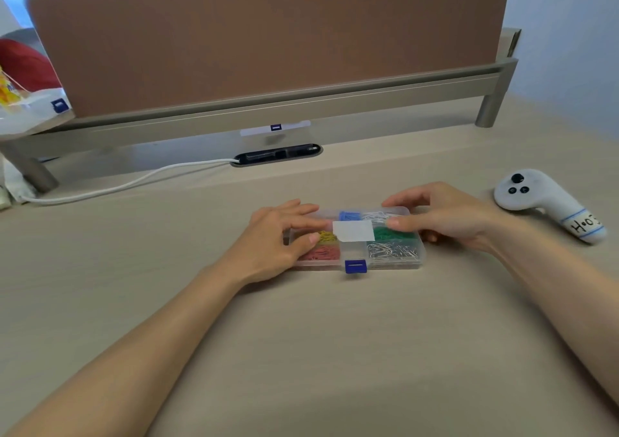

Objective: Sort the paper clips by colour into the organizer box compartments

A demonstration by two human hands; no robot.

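- Two bare forearms reach in from the near edge across a pale wood-grain desk.
- The clear plastic organizer box lies flat on the desk between the hands, lid down, with its blue latch on the near side and a white label on top.
- Through the lid, the clips show sorted: red clips near left, silver clips near right, yellow clips and green clips mid-row, blue clips and white clips at the far side.
- The left hand rests on the box's left end, fingers nearly straight over the lid and thumb tip touching it above the yellow clips; it grasps nothing.
- The right hand grasps the right end, thumb on the lid by the green clips, fingers curled round the far edge and side.
- A white handheld controller with a handwritten tag lies well to the right.
- Farther back, a white cable runs into a black cable port.
- Behind stands a brown divider panel on a grey raised rail; a plastic bag sits far left.
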